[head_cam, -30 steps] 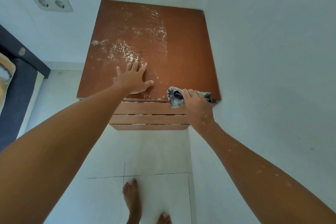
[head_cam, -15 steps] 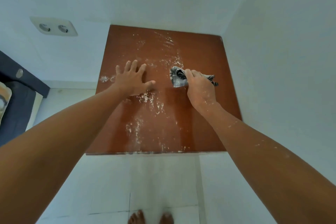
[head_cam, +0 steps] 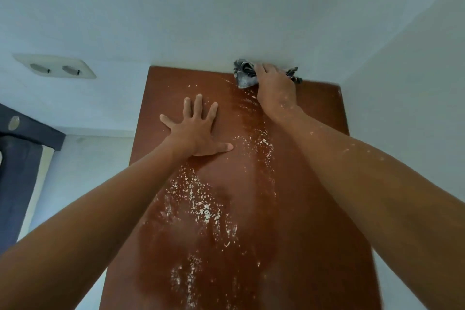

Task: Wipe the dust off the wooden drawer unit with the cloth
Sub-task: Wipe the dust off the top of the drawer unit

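Observation:
The brown wooden drawer unit (head_cam: 314,118) fills the middle of the head view, seen from above, its top speckled with white dust (head_cam: 203,206) down the centre. My right hand (head_cam: 275,88) presses a crumpled grey-blue cloth (head_cam: 244,74) onto the far edge of the top, against the back wall. My left hand (head_cam: 197,131) lies flat on the wood with fingers spread, left of the dust trail. Dust specks cling to my right forearm.
White walls close in behind and to the right of the unit. A double wall socket (head_cam: 55,68) sits on the back wall at left. A dark blue piece of furniture (head_cam: 17,158) stands at the left edge on the pale floor.
My right hand has pushed the cloth from the middle of the top to the far edge by the wall. The view has moved closer over the unit. My left hand stays flat.

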